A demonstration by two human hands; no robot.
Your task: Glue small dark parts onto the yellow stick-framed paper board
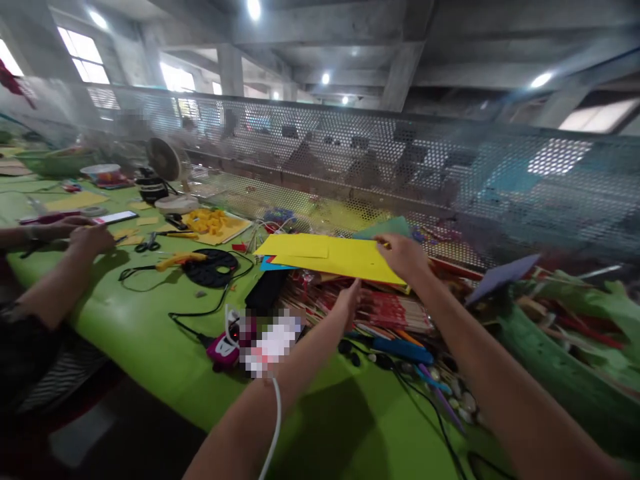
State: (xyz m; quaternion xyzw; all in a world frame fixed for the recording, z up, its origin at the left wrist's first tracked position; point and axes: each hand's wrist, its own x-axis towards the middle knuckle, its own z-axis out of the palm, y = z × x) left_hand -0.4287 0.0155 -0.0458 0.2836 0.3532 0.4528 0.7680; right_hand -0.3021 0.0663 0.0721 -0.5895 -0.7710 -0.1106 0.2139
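Observation:
A stack of yellow paper sheets (pixel 330 257) lies across a heap of craft sticks and packets at the far side of the green table (pixel 150 320). My right hand (pixel 406 257) rests on the right end of the sheets, fingers curled over their far edge. My left hand (pixel 349 301) reaches under the near edge of the sheets, fingers together and stretched forward, touching the red packets (pixel 395 310) below. A blue sheet (pixel 273 265) and a teal sheet (pixel 385 229) poke out from under the yellow ones.
A co-worker's arms (pixel 65 250) rest on the table at left, near a phone (pixel 116 217), scissors (pixel 147 245) and a yellow glue gun (pixel 180 259) on a black disc. A small fan (pixel 165 160) stands behind. A perforated metal screen (pixel 400 167) borders the back. Pens, cables and shells lie at right.

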